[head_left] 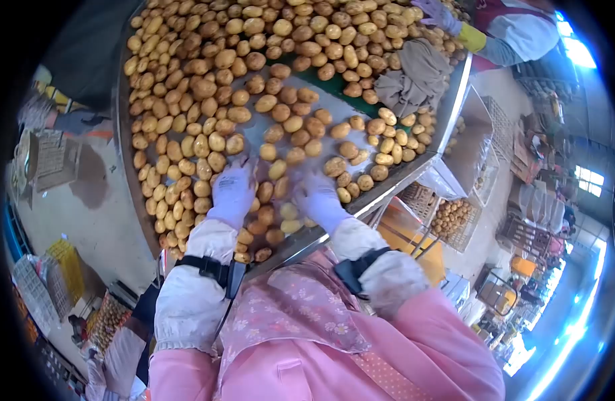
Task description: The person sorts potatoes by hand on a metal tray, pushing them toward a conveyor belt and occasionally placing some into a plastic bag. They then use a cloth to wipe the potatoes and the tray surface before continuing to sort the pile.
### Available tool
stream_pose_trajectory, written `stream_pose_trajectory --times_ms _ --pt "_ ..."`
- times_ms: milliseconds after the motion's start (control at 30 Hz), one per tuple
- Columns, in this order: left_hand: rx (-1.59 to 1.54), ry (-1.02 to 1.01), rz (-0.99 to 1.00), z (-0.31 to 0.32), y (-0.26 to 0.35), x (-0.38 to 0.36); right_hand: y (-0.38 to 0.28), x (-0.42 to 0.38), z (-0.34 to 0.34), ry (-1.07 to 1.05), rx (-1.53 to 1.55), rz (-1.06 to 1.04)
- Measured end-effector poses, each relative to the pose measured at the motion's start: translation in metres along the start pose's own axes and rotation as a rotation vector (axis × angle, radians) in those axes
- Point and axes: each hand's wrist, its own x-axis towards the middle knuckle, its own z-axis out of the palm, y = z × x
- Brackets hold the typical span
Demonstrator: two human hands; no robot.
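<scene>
Smooth, oval golden-brown potatoes (203, 87) crowd our metal-rimmed bench (458, 100); our lilac-gloved left hand (232, 190) and right hand (319, 200) reach palms-down, finger grip we can't tell!

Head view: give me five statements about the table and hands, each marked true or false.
1. The left hand and right hand are both gloved. True.
2. The grey cloth lies on the floor. False: it lies on the table, among the potatoes.
3. Potatoes hide the whole tabletop. False: bare patches show.
4. A co-worker's gloved hand shows at the upper right. True.
5. The right hand looks sharp. False: it is blurred.
</scene>
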Motion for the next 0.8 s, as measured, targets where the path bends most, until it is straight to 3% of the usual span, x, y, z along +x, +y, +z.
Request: stream_pose_trajectory --times_ms 67,100,167,200,267,300,367,400,433,467,500,533,567,600,633,700,733,767,800 --pt "0.029 -0.04 0.048 0.002 -0.011 -0.014 0.058 0.002 -0.028 0.298 0.126 -0.264" --pt "0.07 -0.063 0.072 0.001 -0.015 -0.022 0.071 0.013 -0.05 0.382 0.103 -0.03" --pt "0.113 -0.115 0.071 -0.002 -0.01 -0.04 0.111 0.038 -0.085 0.517 -0.035 0.114" --pt "0.166 -0.188 0.067 -0.001 -0.007 -0.044 0.108 0.04 -0.078 0.512 -0.027 0.115" --pt "0.151 -0.225 0.053 0.009 -0.014 -0.048 0.096 0.053 -0.062 0.175 -0.236 0.232" --pt "0.156 -0.228 0.042 0.009 -0.015 -0.051 0.087 0.048 -0.053 0.083 -0.143 0.169" --pt "-0.16 0.063 -0.013 0.007 -0.016 -0.063 0.085 0.028 -0.017 0.342 0.12 0.012" --pt "-0.154 0.071 -0.015 -0.005 -0.005 -0.063 0.08 0.015 -0.002 0.304 0.634 0.115" --pt "-0.359 0.187 -0.088 -0.023 0.02 -0.066 0.072 -0.003 0.013 0.238 1.147 0.218" --pt "-0.565 0.288 -0.166 -0.03 0.043 -0.075 0.052 -0.027 0.014 0.225 1.15 0.227" --pt "-0.39 0.142 -0.066 -0.024 0.059 -0.082 0.019 -0.048 -0.002 0.225 1.04 0.024" --pt "-0.378 0.19 0.274 -0.025 0.078 -0.073 -0.012 -0.061 -0.021 0.232 0.923 -0.19" --pt "-0.243 0.154 0.323 -0.018 0.103 -0.074 -0.028 -0.073 -0.028 0.24 0.796 -0.406" --pt "-0.422 0.018 0.225 -0.002 0.109 -0.083 -0.003 -0.086 -0.005 0.319 0.527 -0.512" --pt "-0.419 0.023 0.221 0.0 0.112 -0.087 0.006 -0.096 -0.017 0.317 0.529 -0.518" --pt "-0.546 -0.166 0.515 0.003 0.112 -0.097 0.03 -0.118 -0.053 -0.257 0.949 0.214" --pt "-0.352 -0.144 0.667 0.006 0.1 -0.102 0.069 -0.134 -0.057 -0.052 0.615 -0.074" --pt "-0.352 -0.141 0.669 0.009 0.085 -0.109 0.115 -0.15 -0.056 0.15 0.267 -0.353" --pt "-0.228 -0.133 0.618 0.011 0.067 -0.118 0.157 -0.166 -0.058 0.147 0.687 0.087"
